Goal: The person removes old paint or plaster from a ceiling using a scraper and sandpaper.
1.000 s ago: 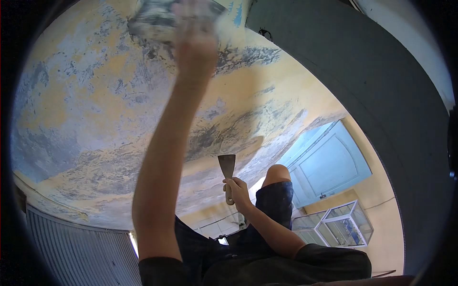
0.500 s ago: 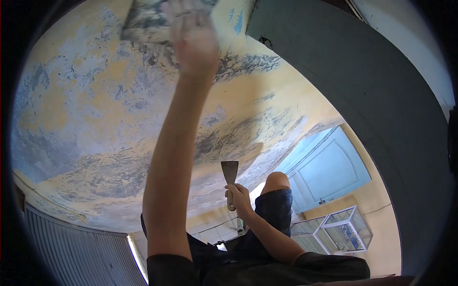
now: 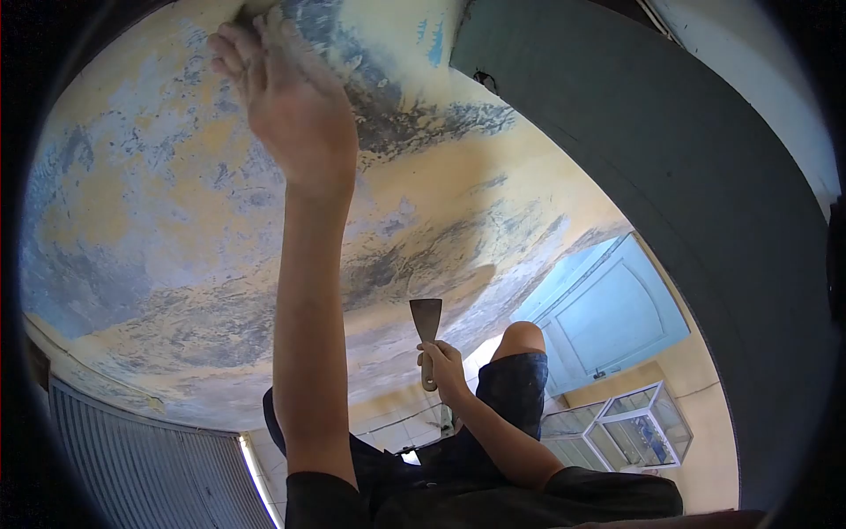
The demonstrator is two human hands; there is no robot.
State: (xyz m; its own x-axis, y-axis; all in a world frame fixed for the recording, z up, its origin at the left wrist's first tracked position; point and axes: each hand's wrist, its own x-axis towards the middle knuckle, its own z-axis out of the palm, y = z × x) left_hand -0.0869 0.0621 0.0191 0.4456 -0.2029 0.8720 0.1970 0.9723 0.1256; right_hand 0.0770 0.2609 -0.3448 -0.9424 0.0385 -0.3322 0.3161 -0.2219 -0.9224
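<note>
My left hand [image 3: 300, 119] is raised against the stained wall [image 3: 194, 203], its fingers bent and blurred at the top. A dark thing [image 3: 251, 12] shows by the fingertips, mostly hidden and too unclear to name. My right hand [image 3: 445, 366] is lower, in front of my body, closed around the light handle of a scraper [image 3: 426, 319]. The scraper's wide metal blade points up, apart from the wall. Yellow paint, pale patches and grey-black marks cover the wall.
A dark grey-green panel [image 3: 617, 141] curves down the right side. Lower right are a light blue door [image 3: 612, 309] and a glass cabinet [image 3: 630, 432]. A grey corrugated shutter [image 3: 132, 458] is at lower left. My bent knee [image 3: 523, 339] is beside my right hand.
My left hand has moved left and slightly down along the wall. The grey, flat sheet-like thing under it has mostly gone from sight, baring dark marks. My right hand and the scraper hardly moved.
</note>
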